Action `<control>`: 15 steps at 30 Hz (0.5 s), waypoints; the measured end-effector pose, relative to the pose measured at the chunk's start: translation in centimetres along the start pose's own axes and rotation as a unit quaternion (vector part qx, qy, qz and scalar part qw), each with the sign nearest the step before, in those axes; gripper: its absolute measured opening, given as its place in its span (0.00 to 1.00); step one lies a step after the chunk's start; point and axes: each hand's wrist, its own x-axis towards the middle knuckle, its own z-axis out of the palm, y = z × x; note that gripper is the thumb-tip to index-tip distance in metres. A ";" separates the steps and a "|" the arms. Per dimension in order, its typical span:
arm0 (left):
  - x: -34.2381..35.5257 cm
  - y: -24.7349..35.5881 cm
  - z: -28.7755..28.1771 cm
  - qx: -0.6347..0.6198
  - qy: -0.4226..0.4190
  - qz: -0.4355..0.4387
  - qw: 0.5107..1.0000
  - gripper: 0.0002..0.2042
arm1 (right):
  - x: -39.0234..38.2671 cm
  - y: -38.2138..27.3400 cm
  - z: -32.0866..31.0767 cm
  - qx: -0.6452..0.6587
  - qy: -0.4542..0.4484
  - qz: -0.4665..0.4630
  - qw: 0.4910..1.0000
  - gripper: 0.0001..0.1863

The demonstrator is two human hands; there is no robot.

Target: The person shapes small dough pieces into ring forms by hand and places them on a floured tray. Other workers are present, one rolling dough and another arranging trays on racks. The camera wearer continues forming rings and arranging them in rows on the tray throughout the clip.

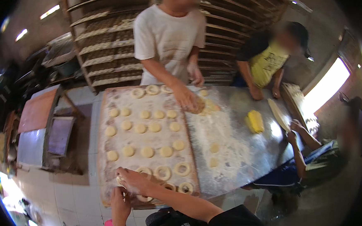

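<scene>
Left hand (120, 201), right hand (135, 182) pinch pale dough (120, 180) by the board's (146, 140) near-left corner, tiled floor (78, 196) left, dough rings (176, 169) crowding right!

- left cam of a head-worn fisheye pair, so you're basically peering down over the wearer's left hand (121, 202) and right hand (134, 181)
- upright, not mirrored, facing across the floury board (135, 103) to the shelving rack (82, 51) up top
- hands and board are pretty close, rack's further back
- super wide: shelves bow, corners go black
</scene>
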 end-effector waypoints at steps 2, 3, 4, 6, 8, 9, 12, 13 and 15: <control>0.6 3.1 1.5 -0.047 -0.012 0.040 0.998 0.12 | -5.5 2.6 -4.0 0.143 0.088 0.053 0.984 0.24; 1.1 4.8 3.3 -0.072 -0.070 0.028 0.995 0.13 | -8.2 4.4 -6.3 0.126 0.117 0.096 0.980 0.24; 1.5 6.6 5.3 -0.119 -0.093 0.055 0.987 0.15 | -10.8 6.6 -9.0 0.134 0.170 0.105 0.971 0.24; 2.5 10.0 9.9 -0.118 -0.162 0.200 0.959 0.13 | -17.1 10.6 -13.8 0.100 0.251 0.253 0.929 0.17; 3.3 13.6 15.6 -0.126 -0.265 0.310 0.904 0.11 | -23.2 14.2 -18.3 -0.020 0.284 0.322 0.903 0.14; 3.1 15.3 18.3 -0.120 -0.279 0.320 0.897 0.10 | -25.2 15.8 -20.0 -0.050 0.283 0.350 0.892 0.14; 2.2 19.6 25.3 -0.089 -0.292 0.315 0.899 0.11 | -29.2 19.4 -23.1 -0.114 0.267 0.347 0.892 0.15; 2.1 20.7 26.9 -0.070 -0.298 0.304 0.902 0.11 | -29.8 20.2 -23.4 -0.211 0.287 0.319 0.879 0.15; 1.7 21.8 28.4 0.047 -0.222 0.336 0.914 0.16 | -30.4 21.3 -23.2 -0.421 0.318 0.288 0.799 0.16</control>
